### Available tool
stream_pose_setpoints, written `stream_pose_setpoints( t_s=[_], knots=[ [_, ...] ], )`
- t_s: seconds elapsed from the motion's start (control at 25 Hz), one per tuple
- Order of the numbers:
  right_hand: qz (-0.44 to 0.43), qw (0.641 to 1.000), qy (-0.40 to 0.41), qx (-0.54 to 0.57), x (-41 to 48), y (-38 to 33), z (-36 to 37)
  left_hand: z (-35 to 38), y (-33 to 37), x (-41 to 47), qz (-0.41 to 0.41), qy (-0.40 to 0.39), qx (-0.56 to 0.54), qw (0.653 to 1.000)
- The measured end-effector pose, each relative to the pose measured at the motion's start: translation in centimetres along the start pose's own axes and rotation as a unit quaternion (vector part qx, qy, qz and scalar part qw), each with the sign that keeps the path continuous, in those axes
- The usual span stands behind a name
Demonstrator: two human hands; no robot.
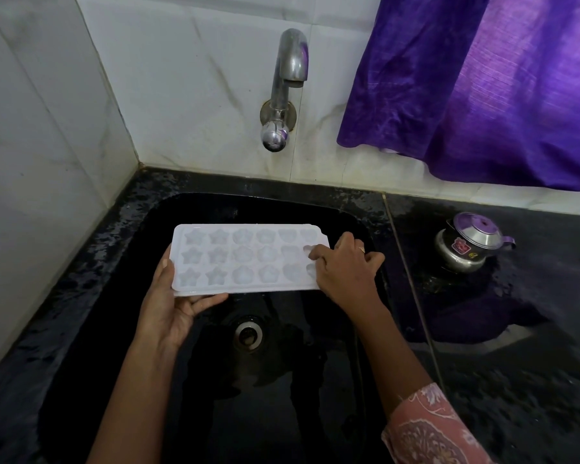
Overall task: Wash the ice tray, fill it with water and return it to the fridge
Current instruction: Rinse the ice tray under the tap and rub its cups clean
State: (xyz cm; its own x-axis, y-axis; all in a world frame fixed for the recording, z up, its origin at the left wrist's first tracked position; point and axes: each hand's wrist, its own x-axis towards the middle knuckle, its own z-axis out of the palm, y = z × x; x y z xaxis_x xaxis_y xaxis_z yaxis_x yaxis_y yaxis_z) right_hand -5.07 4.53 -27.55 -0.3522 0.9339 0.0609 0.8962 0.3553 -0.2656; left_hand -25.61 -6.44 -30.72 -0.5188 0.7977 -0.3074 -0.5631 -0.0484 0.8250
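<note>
A white ice tray (245,257) with star, flower and heart shaped cells is held level over the black sink (141,229). My left hand (171,303) supports its left end from below, thumb on the rim. My right hand (344,269) rests on the right end, fingers curled onto the cells there and hiding some of them. The steel tap (287,78) sticks out of the tiled wall above the tray; no water runs from it.
The sink drain (247,333) lies below the tray. A small steel lidded pot (467,244) stands on the wet black counter (516,363) to the right. A purple curtain (482,95) hangs at the upper right. White tiled walls close off the left and back.
</note>
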Motion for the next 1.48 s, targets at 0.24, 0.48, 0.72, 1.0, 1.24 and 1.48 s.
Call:
stream_pose_setpoints(
  t_s=[0.24, 0.48, 0.72, 1.0, 1.24, 1.48],
  knots=[
    [-0.057, 0.997, 0.054, 0.02, -0.2, -1.1, -0.4, 0.2, 0.2, 0.1, 0.001, 0.006, -0.001, 1.0],
    [-0.079, 0.996, -0.03, 0.0, 0.1, -2.3, -0.1, 0.2, 0.2, 0.0, 0.004, -0.008, 0.014, 1.0],
    [-0.069, 0.997, -0.022, -0.025, 0.2, -2.3, -0.3, 0.0, 0.2, 0.1, 0.004, 0.001, 0.009, 1.0],
    [-0.058, 0.996, -0.017, -0.065, 1.0, -2.3, 0.2, -0.1, 0.0, 0.0, 0.005, -0.007, 0.016, 1.0],
    [-0.078, 0.996, -0.042, -0.033, 0.6, -2.6, -0.2, 0.3, 0.1, 0.0, 0.009, 0.001, 0.003, 1.0],
    [-0.062, 0.998, -0.019, -0.027, 0.5, -2.4, -0.8, 0.4, 0.1, 0.1, 0.006, 0.006, 0.003, 1.0]
  ],
)
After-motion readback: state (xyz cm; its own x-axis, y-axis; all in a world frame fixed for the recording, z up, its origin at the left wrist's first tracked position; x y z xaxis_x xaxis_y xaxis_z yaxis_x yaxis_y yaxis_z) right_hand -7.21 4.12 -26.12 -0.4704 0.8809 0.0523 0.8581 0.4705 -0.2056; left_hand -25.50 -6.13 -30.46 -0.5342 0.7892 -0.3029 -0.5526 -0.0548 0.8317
